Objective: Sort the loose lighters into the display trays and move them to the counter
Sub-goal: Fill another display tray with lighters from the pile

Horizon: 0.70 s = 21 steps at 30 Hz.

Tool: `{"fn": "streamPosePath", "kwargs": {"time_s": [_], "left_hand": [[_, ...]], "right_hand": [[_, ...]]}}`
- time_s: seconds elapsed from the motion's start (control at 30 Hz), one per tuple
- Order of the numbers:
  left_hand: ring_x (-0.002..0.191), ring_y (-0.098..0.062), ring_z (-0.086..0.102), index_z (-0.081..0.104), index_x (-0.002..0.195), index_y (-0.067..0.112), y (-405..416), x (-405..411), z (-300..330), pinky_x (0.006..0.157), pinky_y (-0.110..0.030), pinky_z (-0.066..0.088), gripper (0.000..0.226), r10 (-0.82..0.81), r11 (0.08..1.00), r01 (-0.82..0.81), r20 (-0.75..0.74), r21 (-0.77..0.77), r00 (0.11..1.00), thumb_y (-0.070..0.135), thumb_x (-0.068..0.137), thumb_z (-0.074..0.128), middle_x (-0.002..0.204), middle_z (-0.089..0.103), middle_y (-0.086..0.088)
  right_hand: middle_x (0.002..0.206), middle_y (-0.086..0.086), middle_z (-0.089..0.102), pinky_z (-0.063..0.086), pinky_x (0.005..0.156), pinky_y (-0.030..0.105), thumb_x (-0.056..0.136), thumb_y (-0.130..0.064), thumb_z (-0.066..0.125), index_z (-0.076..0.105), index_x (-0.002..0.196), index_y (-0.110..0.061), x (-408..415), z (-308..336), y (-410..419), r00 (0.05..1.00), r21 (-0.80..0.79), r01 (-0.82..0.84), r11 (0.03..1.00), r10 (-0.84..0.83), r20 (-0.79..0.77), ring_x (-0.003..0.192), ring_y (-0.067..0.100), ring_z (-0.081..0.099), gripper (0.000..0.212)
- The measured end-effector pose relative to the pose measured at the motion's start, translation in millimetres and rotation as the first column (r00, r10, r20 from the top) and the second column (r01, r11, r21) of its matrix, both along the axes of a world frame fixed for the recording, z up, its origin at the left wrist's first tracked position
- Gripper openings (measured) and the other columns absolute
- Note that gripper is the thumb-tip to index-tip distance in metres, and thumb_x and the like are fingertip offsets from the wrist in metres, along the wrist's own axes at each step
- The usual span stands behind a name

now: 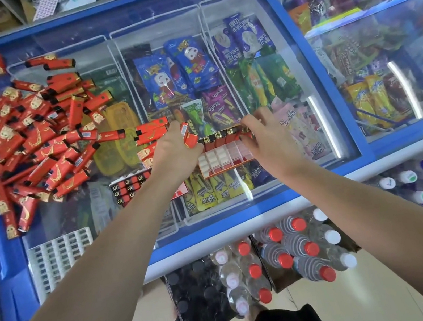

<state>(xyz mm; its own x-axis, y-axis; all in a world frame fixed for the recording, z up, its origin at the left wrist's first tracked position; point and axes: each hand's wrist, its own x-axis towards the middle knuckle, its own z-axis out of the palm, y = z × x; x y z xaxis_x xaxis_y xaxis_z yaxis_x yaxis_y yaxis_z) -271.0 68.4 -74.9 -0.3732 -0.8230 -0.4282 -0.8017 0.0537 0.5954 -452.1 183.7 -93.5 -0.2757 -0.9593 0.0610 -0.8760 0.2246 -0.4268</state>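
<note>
Left hand [174,144] holds red lighters [189,136]; right hand [261,132] pinches upright lighters in tray [226,157].

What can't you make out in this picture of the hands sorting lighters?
- Head view: the left hand holds several lighters; its fingers hide how many.
- The right hand covers the right end of the tray, so its filled slots can't be counted.
- The left forearm hides part of the second tray.
- Print on the loose lighters is too small to read.
</note>
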Motion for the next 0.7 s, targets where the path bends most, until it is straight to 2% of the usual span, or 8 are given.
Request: {"fn": "streamPosePath", "kwargs": {"time_s": [0.13,0.27,0.5,0.7], "left_hand": [[0.075,-0.029,0.072,0.04,0.142,0.015,0.9,0.8,-1.1,0.07,-0.047,0.061,0.054,0.001,1.0,-0.001,-0.004,-0.001,1.0,0.027,0.097,0.068,0.091,0.07,-0.01],[0.077,-0.029,0.072,0.037,0.148,0.015,0.2,0.5,-0.7,0.074,-0.05,0.062,0.061,0.003,1.0,-0.003,-0.004,0.009,1.0,0.026,0.097,0.068,0.091,0.07,-0.01],[0.076,-0.027,0.073,0.036,0.15,0.015,0.6,0.1,-0.3,0.073,-0.048,0.062,0.063,0.007,1.0,-0.007,-0.01,-0.001,1.0,0.025,0.097,0.068,0.093,0.071,-0.01],[0.075,-0.028,0.073,0.037,0.149,0.015,0.5,0.2,0.5,0.073,-0.049,0.062,0.061,0.001,1.0,-0.001,-0.016,0.0,1.0,0.024,0.097,0.068,0.089,0.071,-0.01]], "right_hand": [[0.111,0.017,0.051,0.052,0.055,0.048,0.099,-0.01,0.06,0.06,0.111,-0.002,-1.4,-2.3,-1.2,0.999,0.008,-0.018,1.0,0.018,-0.03,0.069,0.031,0.055,0.014],[0.111,0.017,0.051,0.052,0.056,0.047,0.1,-0.01,0.058,0.06,0.112,-0.001,-2.0,-4.0,-1.6,0.999,-0.012,-0.032,0.999,0.032,-0.029,0.07,0.03,0.056,0.015],[0.112,0.015,0.052,0.053,0.056,0.048,0.1,-0.004,0.053,0.063,0.113,0.001,-7.9,-7.3,-3.1,0.998,-0.049,-0.053,0.997,0.052,-0.016,0.072,0.029,0.058,0.017],[0.108,0.017,0.055,0.053,0.051,0.044,0.097,0.004,0.059,0.066,0.11,0.002,-10.1,-7.9,-3.6,0.99,-0.036,-0.101,0.994,0.097,-0.099,0.065,0.03,0.058,0.016]]}}
